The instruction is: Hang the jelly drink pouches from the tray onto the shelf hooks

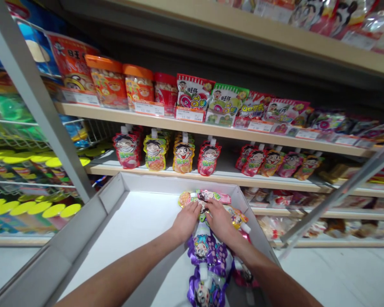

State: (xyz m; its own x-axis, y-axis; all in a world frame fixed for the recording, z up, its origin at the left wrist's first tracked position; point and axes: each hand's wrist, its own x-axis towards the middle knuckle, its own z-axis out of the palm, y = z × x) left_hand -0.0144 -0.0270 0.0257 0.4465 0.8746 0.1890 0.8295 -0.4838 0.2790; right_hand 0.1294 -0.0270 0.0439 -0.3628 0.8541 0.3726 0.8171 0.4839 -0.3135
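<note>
Inside a white tray-like box, both my hands are on spouted jelly pouches at the far right end. My left hand has its fingers closed over the near side of a yellow-green pouch with a white cap. Close beside it, my right hand curls its fingers over the same small group, next to a pink pouch. My fingertips partly hide what they grip. Purple pouches lie towards me beneath my forearms, and an orange-yellow pouch sits right of my right hand.
On the shelf ahead stand several capped pouches in rows. Above them are orange-lidded jars and candy bags. Slanted metal posts flank the box. Yellow-lidded canisters fill racks at left.
</note>
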